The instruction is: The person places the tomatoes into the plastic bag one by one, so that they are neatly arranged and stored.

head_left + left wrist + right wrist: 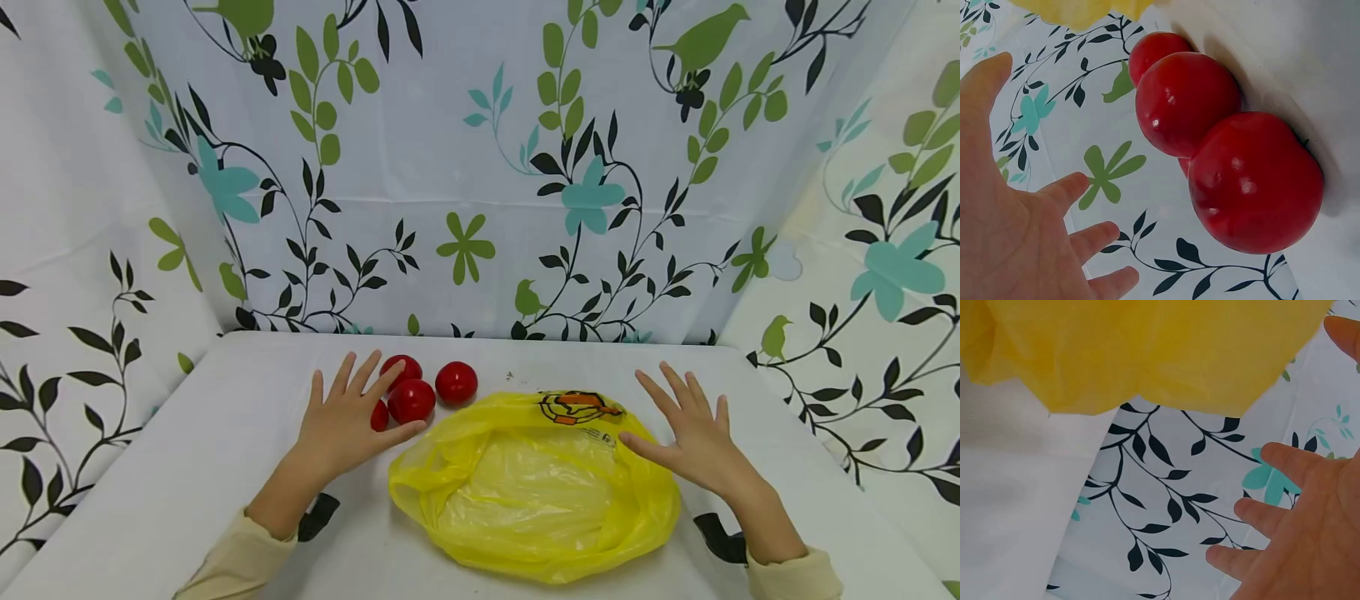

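Leaf-printed cloth (420,158) backs the white table (232,417). Behind-left of the yellow plastic bag (532,500), round red fruits (412,402) could roll if the left hand (341,429), splayed and empty like the right hand (699,437), bumps them.

Table (187,467): white, small dark specks (510,377) near the far edge
Back curtain (420,175): pale printed fabric hanging behind the table, a faint crease running across it
Left curtain (97,217): similar botanical print, alongside the table's left edge
Right curtain (810,317): matching print, alongside the right edge
Bird prints: green silhouettes, a large one (705,40) high on the back curtain
Flower prints: a turquoise blossom (592,197) and a green flower (465,247)
Sprig prints: black leafy stems, green-leaved and turquoise sprays
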### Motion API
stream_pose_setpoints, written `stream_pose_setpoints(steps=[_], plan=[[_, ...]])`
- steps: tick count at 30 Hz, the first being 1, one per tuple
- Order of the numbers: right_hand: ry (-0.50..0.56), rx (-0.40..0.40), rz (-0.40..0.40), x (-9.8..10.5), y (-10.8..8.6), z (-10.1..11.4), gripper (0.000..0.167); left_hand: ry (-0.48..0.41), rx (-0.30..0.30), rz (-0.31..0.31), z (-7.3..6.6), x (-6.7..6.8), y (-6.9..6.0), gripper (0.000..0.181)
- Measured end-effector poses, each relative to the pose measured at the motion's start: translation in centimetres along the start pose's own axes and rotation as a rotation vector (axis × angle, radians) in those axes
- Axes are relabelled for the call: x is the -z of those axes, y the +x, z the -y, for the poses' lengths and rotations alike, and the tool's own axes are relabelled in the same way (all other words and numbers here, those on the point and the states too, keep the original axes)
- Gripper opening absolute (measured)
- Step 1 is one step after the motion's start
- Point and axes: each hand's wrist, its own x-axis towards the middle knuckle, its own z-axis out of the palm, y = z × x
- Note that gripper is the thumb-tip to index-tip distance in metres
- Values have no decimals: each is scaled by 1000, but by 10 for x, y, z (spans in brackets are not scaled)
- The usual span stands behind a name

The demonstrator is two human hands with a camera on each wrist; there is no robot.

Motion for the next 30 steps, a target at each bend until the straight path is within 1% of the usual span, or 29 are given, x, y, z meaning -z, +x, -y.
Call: stream_pose_setpoints(steps=[6, 11, 14, 18, 21, 26, 30], plan=[[-4, 7, 1, -8, -2, -2, 90, 5, -1, -14, 1, -3, -4, 88], [5, 46, -27, -13, -2, -3, 91, 11, -9, -21, 2, -6, -5, 88], [13, 43, -16, -15, -3, -2, 90, 13, -10, -30, 3, -7, -5, 87], [39, 13, 41, -17, -5, 0, 86, 21, 0, -36, 5, -10, -5, 87], [60, 6, 65, -19, -8, 0, 81, 26, 8, -36, 8, -12, -5, 87], [133, 21, 57, -20, -12, -1, 70, 29, 11, -35, 12, -14, -7, 86], [171, 25, 51, -21, -14, -2, 65, 39, 10, -28, 15, -15, -7, 87]])
